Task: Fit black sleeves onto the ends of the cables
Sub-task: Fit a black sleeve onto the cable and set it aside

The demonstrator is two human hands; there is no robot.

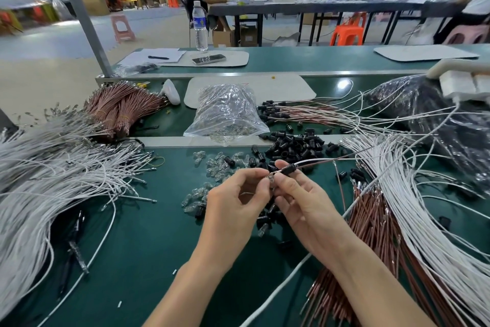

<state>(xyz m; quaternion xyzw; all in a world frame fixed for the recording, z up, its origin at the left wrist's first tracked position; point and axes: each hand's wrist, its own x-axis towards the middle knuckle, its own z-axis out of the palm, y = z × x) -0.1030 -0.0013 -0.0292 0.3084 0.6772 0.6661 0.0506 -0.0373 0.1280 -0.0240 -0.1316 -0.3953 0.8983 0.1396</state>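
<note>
My two hands meet above the middle of the green bench (148,242). My right hand (299,199) pinches a black sleeve (289,169) that sits on a white and a brown cable (326,162) running off to the right. My left hand (238,194) pinches the cable tips, where a small clear bulb (271,176) shows between the fingertips. A heap of loose black sleeves (294,145) lies just beyond my hands. Several clear bulbs (212,165) are scattered to the left of it.
White cables (53,167) spread over the left side, white and brown cables (392,220) over the right. Tied brown bundles (119,106), a clear bag of bulbs (225,112) and a dark bag (424,114) lie further back. A water bottle (200,27) and a phone (209,59) stand on the far bench.
</note>
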